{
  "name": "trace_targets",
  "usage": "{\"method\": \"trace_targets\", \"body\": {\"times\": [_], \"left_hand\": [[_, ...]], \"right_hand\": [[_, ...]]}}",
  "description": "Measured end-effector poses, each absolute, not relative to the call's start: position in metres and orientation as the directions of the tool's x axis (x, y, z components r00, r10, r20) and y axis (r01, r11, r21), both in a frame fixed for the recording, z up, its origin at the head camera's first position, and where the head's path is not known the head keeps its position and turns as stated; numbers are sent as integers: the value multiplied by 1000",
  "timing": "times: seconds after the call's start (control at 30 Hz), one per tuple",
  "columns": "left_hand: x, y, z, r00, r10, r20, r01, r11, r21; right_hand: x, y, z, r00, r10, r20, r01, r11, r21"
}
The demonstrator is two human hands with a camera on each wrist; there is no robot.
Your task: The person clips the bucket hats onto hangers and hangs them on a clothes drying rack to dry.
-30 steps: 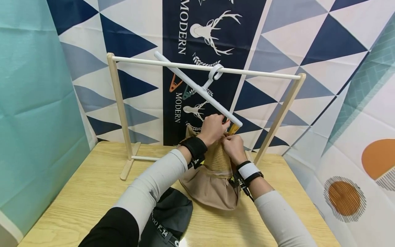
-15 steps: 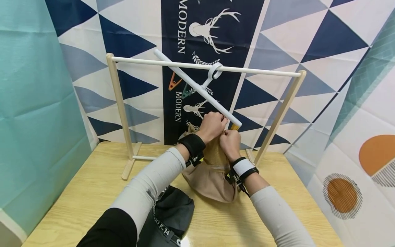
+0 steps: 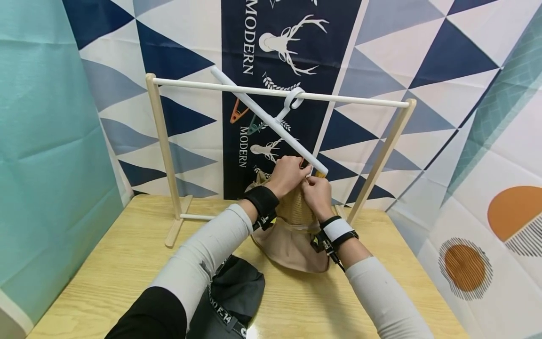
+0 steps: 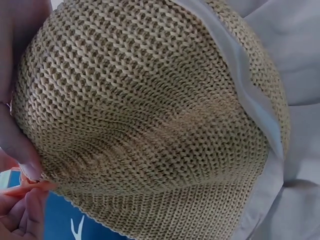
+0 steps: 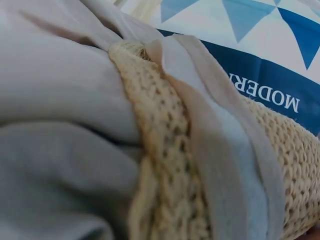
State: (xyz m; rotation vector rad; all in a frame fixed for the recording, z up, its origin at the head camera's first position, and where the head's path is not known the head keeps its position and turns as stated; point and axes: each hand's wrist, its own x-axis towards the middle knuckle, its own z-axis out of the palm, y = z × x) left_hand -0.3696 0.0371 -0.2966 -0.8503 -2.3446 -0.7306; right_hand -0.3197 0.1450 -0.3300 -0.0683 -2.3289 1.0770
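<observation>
A beige knitted sun hat (image 3: pixel 292 245) with a fabric brim hangs, brim down, below the low end of a white clip hanger (image 3: pixel 271 120). At its gathered top, my left hand (image 3: pixel 289 175) pinches an orange clip (image 4: pixel 31 188), partly hidden in the head view. Close beside it, my right hand (image 3: pixel 318 195) pinches the hat's upper edge. A yellow clip (image 3: pixel 320 174) sits at the hanger's low end, just above the right hand. The right wrist view shows mostly the hat's inner band (image 5: pixel 225 135) and brim.
The hanger hooks over the white bar of a wooden rack (image 3: pixel 381 155), tilted. Another orange clip (image 3: pixel 238 113) and a green clip (image 3: pixel 255 125) hang along it. A dark grey hat (image 3: pixel 237 292) lies on the table (image 3: pixel 106 268) near the left forearm. A patterned cloth stands behind.
The beige hat's brim has risen slightly. The left hand has closed in beside the right at the hat's top. The hanger's low end has shifted a little left.
</observation>
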Motion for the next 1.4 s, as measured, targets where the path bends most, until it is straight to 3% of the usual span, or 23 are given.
{"method": "trace_targets", "body": {"times": [0.3, 1.4], "left_hand": [[-370, 34, -302, -719, 383, 580, 666, 619, 416], [-368, 22, -312, -756, 385, 529, 643, 585, 494]], "right_hand": [[-320, 150, -330, -852, 282, 440, -157, 664, -731], [-310, 159, -334, -850, 290, 439, -157, 657, -738]]}}
